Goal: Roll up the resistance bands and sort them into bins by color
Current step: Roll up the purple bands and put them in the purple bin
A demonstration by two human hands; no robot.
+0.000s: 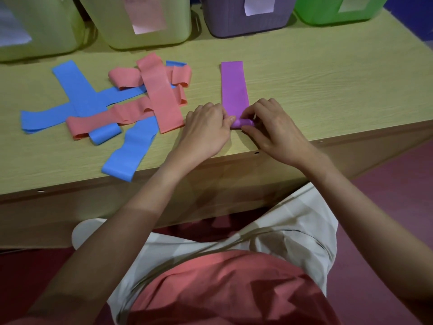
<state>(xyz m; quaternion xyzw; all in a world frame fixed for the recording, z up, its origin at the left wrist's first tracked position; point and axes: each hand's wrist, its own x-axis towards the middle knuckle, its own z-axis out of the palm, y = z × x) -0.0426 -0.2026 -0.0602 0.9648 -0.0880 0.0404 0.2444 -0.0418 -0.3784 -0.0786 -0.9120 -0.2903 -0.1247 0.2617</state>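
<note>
A purple band (234,87) lies flat on the wooden table (328,85), running away from me. Its near end is curled into a small roll (242,123). My left hand (207,130) pinches the roll's left end and my right hand (276,130) holds its right end, fingers over the top. To the left lies a tangled heap of several pink bands (161,99) and blue bands (77,95), some loosely curled, overlapping one another.
Along the table's back edge stand bins: two pale yellow-green ones (39,31) (145,22), a purple one (248,19) and a green one (335,10), some with paper labels. The table's front edge (234,160) is just below my hands.
</note>
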